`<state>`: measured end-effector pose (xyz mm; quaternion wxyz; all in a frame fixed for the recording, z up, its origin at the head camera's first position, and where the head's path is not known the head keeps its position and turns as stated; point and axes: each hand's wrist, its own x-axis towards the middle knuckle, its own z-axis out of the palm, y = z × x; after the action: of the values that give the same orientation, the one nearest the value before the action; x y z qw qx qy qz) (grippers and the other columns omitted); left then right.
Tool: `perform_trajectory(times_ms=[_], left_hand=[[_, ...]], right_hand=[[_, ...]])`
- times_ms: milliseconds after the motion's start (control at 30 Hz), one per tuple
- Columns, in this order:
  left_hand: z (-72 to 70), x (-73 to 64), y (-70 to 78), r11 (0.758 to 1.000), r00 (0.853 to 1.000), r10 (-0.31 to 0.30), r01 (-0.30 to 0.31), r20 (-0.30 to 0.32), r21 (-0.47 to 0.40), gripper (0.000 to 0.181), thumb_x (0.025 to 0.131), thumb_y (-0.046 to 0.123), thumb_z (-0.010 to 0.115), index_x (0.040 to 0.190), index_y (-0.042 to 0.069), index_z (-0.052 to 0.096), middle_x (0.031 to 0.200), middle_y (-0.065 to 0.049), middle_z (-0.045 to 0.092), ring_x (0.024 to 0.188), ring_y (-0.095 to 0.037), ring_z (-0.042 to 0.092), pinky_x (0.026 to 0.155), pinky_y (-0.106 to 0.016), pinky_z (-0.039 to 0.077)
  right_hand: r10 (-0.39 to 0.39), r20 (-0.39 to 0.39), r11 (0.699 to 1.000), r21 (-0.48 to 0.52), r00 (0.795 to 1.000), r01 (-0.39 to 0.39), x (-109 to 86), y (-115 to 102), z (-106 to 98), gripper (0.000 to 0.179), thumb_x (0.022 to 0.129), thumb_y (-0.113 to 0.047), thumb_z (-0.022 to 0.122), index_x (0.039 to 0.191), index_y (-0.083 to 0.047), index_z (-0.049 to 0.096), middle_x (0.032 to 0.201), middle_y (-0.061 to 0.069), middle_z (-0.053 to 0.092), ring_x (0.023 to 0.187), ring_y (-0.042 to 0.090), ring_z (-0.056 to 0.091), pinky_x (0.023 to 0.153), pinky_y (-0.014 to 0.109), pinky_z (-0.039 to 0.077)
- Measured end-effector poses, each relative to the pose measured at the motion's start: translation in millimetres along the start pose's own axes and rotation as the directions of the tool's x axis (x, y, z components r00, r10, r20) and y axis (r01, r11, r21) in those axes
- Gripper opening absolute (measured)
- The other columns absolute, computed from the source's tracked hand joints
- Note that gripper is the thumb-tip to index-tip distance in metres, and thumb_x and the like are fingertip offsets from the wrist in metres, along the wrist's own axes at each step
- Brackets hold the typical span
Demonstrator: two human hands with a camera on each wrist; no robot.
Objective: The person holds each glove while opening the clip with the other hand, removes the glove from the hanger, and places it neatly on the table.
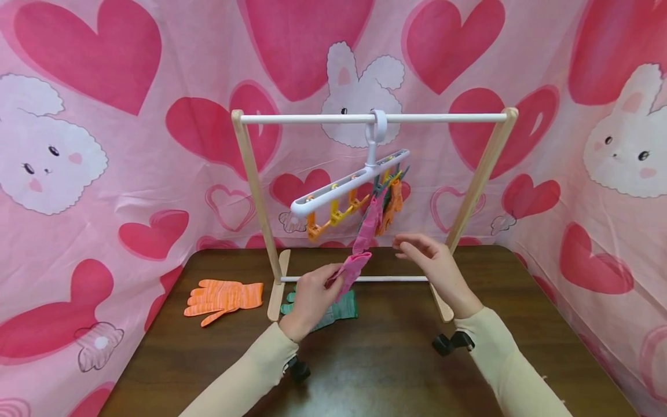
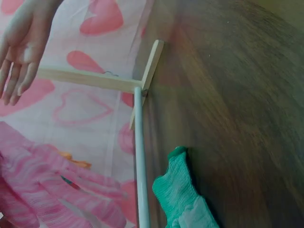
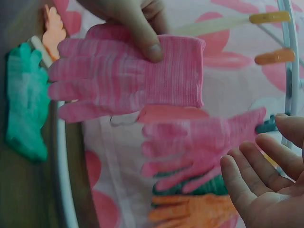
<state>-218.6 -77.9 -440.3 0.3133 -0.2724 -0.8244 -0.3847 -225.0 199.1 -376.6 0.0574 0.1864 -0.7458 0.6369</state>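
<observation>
My left hand [image 1: 311, 296] pinches a pink striped knit glove [image 3: 173, 71] near its cuff, thumb on top; in the right wrist view its fingers point left. Just behind it a second pink glove [image 1: 369, 223] hangs by its cuff from a clip on the white hanger [image 1: 325, 194]. Behind that one hang a green glove [image 3: 213, 186] and an orange glove [image 1: 394, 202]. To the right of the hanging gloves, my right hand [image 1: 436, 267] is raised with relaxed, bent fingers and holds nothing. Orange and yellow clips [image 1: 339, 215] dangle bare from the hanger's near end.
The hanger hooks over the white top bar [image 1: 307, 119] of a rack with wooden posts [image 1: 479, 179]. On the brown table [image 1: 385, 365] lie an orange glove [image 1: 226, 300] left of the rack and a green glove [image 1: 345, 307] beneath my left hand. A lower white bar [image 1: 391, 279] spans the rack's feet.
</observation>
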Motion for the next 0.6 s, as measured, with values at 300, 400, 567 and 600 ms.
perform_trajectory(times_ms=[300, 400, 567, 600], left_hand=[[25.2, 9.4, 7.0, 0.997, 0.994, 0.043, -0.049, 0.097, 0.053, 0.024, 0.093, 0.016, 0.079, 0.117, 0.01, 0.078, 0.101, -0.004, 0.079, 0.085, -0.017, 0.076, 0.079, -0.033, 0.061], [34.6, 12.7, 10.1, 0.995, 0.992, 0.041, -0.052, 0.122, 0.09, 0.025, 0.092, 0.017, 0.081, 0.117, 0.011, 0.078, 0.099, -0.003, 0.079, 0.082, -0.017, 0.076, 0.076, -0.032, 0.061], [53.0, 17.8, 16.5, 0.979, 0.987, 0.056, -0.084, 0.151, 0.187, 0.02, 0.093, 0.02, 0.08, 0.113, 0.014, 0.079, 0.094, 0.0, 0.078, 0.077, -0.016, 0.074, 0.067, -0.034, 0.059], [58.0, 19.2, 17.9, 0.974, 0.986, 0.058, -0.091, 0.158, 0.206, 0.019, 0.094, 0.021, 0.08, 0.112, 0.015, 0.079, 0.094, 0.001, 0.078, 0.077, -0.015, 0.074, 0.067, -0.033, 0.059]], right_hand=[[0.04, -0.035, 0.998, -0.045, 0.999, -0.042, -20.8, 19.9, -28.5, 0.037, 0.108, -0.019, 0.058, 0.133, 0.009, 0.061, 0.122, -0.001, 0.072, 0.105, 0.008, 0.072, 0.094, 0.024, 0.055], [0.028, -0.029, 0.999, -0.045, 0.999, -0.03, -27.2, 25.8, -33.7, 0.037, 0.108, -0.014, 0.056, 0.133, 0.014, 0.058, 0.12, -0.005, 0.073, 0.106, 0.006, 0.072, 0.093, 0.024, 0.055], [0.033, -0.035, 0.998, -0.045, 0.999, -0.035, -37.6, 34.3, -40.7, 0.038, 0.108, -0.011, 0.055, 0.133, 0.018, 0.056, 0.116, -0.012, 0.074, 0.106, 0.004, 0.071, 0.092, 0.022, 0.055], [0.036, -0.04, 0.998, -0.052, 0.999, -0.038, -39.5, 35.8, -42.4, 0.038, 0.109, -0.011, 0.055, 0.132, 0.018, 0.056, 0.116, -0.012, 0.074, 0.105, 0.003, 0.071, 0.091, 0.021, 0.055]])
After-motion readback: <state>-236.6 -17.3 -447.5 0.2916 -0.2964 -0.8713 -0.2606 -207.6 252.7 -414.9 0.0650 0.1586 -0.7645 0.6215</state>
